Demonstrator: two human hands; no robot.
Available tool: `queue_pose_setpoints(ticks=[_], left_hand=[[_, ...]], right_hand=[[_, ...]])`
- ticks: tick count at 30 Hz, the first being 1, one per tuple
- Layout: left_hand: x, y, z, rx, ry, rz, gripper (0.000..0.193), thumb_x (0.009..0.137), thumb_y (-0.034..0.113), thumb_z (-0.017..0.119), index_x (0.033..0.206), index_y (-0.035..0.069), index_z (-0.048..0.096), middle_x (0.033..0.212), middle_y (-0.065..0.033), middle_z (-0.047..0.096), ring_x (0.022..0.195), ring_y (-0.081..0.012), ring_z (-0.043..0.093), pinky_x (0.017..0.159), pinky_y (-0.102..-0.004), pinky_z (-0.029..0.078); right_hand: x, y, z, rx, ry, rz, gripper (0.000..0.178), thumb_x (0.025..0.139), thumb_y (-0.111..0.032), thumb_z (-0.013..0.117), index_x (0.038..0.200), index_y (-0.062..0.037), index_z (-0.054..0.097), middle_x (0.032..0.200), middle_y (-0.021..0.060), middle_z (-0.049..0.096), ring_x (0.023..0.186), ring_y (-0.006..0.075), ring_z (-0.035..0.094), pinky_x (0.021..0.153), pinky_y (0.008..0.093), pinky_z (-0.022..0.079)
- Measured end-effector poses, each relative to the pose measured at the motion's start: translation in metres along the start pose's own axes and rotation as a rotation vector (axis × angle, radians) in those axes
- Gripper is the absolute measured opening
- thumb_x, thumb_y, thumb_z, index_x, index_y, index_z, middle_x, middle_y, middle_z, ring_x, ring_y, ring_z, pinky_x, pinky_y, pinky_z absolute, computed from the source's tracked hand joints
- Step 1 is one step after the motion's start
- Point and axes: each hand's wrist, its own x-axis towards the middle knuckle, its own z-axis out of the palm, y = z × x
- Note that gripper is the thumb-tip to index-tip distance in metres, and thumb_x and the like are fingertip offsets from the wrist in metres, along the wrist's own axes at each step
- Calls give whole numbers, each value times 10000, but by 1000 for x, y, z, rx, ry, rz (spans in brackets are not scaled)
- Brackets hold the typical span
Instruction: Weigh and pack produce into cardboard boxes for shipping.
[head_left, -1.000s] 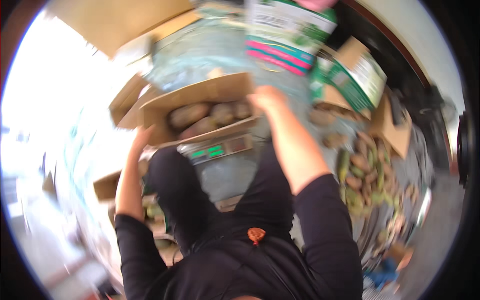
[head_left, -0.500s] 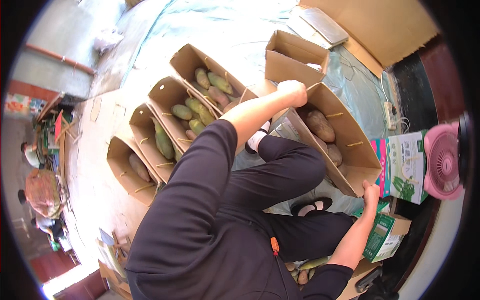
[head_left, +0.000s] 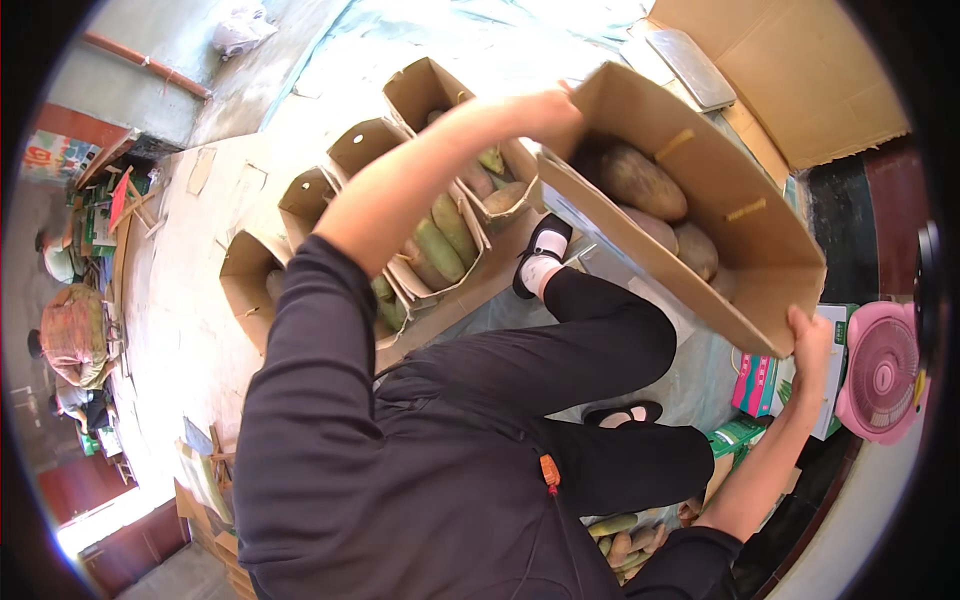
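Far off to the left of my left hand [head_left: 548, 108], a person sits among bundles at the edge of the yard [head_left: 70, 335], well apart from anything I touch. Nearer, a row of open cartons [head_left: 300, 200] runs along the concrete floor [head_left: 190, 300], each holding long green and brown fruit [head_left: 445, 235]; the closest of them lies just below and left of my left fingers. My left arm, in a dark sleeve, reaches up across the view, and its fingers are curled over the upper corner of the cardboard box [head_left: 700, 210], pressed onto the rim there. I hold that box tilted, raised off the floor above my lap, its open side toward me. Inside it, between my two hands, lie several brown mangoes [head_left: 640, 180], resting against the lower wall. Below the box my bent legs in dark trousers and a black shoe with a white sock [head_left: 540, 255] show. To the right, my right hand [head_left: 808, 340] grips the box's lower corner; its fingers are wrapped around the edge, thumb side toward me, though I cannot tell how far they reach beneath. Just below that hand stand green and pink printed cartons [head_left: 755, 385], and beyond it, further right, a pink fan [head_left: 880, 370]. Above, a flat sheet of cardboard [head_left: 790, 70] lies on the floor.
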Motion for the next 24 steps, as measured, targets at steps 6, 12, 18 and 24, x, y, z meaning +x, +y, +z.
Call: queue_pose_setpoints(ticks=[6, 12, 18, 24], left_hand=[[-160, -33, -102, -430, 235, -684, 316, 770, 291, 595, 780, -18, 661, 674, -132, 643, 633, -211, 613, 614, -329, 475], [-312, -69, -137, -663, 418, -973, 286, 773, 241, 598, 772, -41, 648, 667, -37, 610, 618, -101, 541, 573, -269, 417], [-462, -65, -129, -552, 424, -1291, 273, 756, 236, 599, 753, -34, 637, 664, -21, 588, 599, -93, 506, 548, -282, 390], [-549, -74, -66, -480, 397, -1464, 261, 802, 235, 591, 719, -13, 589, 639, 16, 516, 613, -102, 440, 553, -307, 356]], right_hand=[[-2, -125, 64, 9, -217, -270, 227, 846, -161, 562, 914, 36, 651, 809, 14, 622, 713, 75, 537, 641, 239, 407], [-33, -215, 164, 4, -449, -481, 209, 803, -204, 589, 771, 0, 620, 716, -17, 567, 650, 64, 492, 596, 244, 389], [-114, -270, 264, -264, -564, -638, 290, 731, -238, 555, 822, 17, 657, 799, 187, 646, 807, 302, 627, 760, 383, 489], [-148, -254, 331, -351, -624, -649, 293, 718, -229, 516, 857, -49, 700, 926, 174, 667, 944, 342, 627, 852, 418, 491]])
